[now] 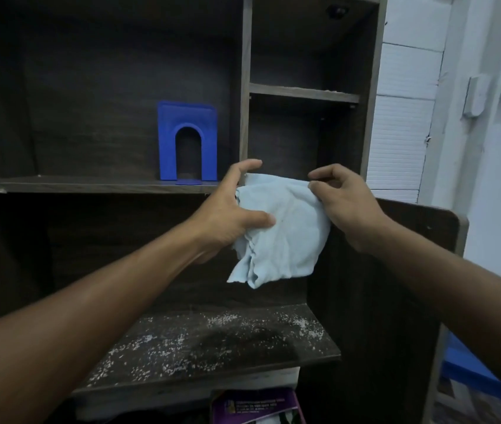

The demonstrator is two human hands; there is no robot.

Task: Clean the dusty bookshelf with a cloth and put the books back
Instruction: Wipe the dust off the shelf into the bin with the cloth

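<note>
The pale blue cloth (286, 231) hangs crumpled in the middle of the frame, held up in the air between both hands in front of the dark wooden bookshelf (244, 87). The left hand (231, 209) grips its left side, thumb laid across the front of the fabric and fingers curled over the top edge behind it. The right hand (344, 206) pinches the upper right edge between thumb and forefinger, the other fingers loosely bent. The cloth's lower corner dangles free, touching nothing.

Below it, toward the lower middle of the frame, the lower shelf (212, 347) is sprinkled with pale dust (231, 321), thickest along its back and left parts. Up and to the left of the cloth, a blue bookend (186, 142) stands upright on the upper shelf board, near the vertical divider. At the bottom edge a purple-covered item (255, 405) peeks out under the dusty shelf. A white wall (408, 117) fills the right side.
</note>
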